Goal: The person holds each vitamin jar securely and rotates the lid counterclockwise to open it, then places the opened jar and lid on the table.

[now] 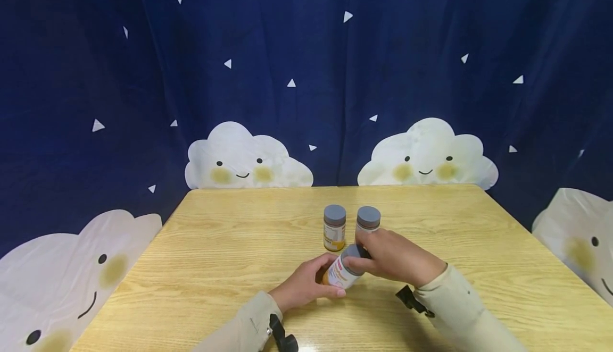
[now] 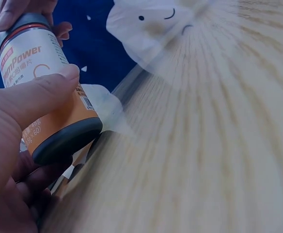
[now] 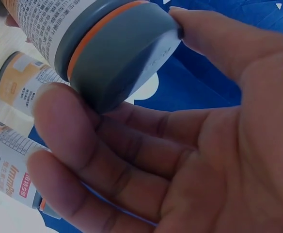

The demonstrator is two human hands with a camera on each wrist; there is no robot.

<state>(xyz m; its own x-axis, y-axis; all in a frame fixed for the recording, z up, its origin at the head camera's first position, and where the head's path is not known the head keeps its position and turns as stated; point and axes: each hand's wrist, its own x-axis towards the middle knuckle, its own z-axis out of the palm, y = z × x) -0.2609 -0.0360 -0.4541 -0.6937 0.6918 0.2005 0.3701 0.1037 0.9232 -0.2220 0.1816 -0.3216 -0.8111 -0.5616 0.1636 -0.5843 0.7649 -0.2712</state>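
A tilted supplement bottle [image 1: 339, 274], with a white and orange label and a grey lid [image 3: 124, 56], is held between both hands above the table. My left hand [image 1: 305, 286] grips its lower body, the thumb lying across the label in the left wrist view. My right hand [image 1: 396, 256] holds the lid from above, its thumb at one edge and fingertips at the other side. Through a gap under the lid an orange ring shows. Just behind stand two similar upright bottles, one at left [image 1: 334, 228] and one at right [image 1: 369, 217], the latter partly hidden by my right hand.
The light wooden table [image 1: 239, 235] extends to both sides of the hands. A dark blue curtain [image 1: 268, 33] with white clouds and triangles hangs behind and around it. Dark straps with small devices [image 1: 415, 301] sit on both sleeved wrists.
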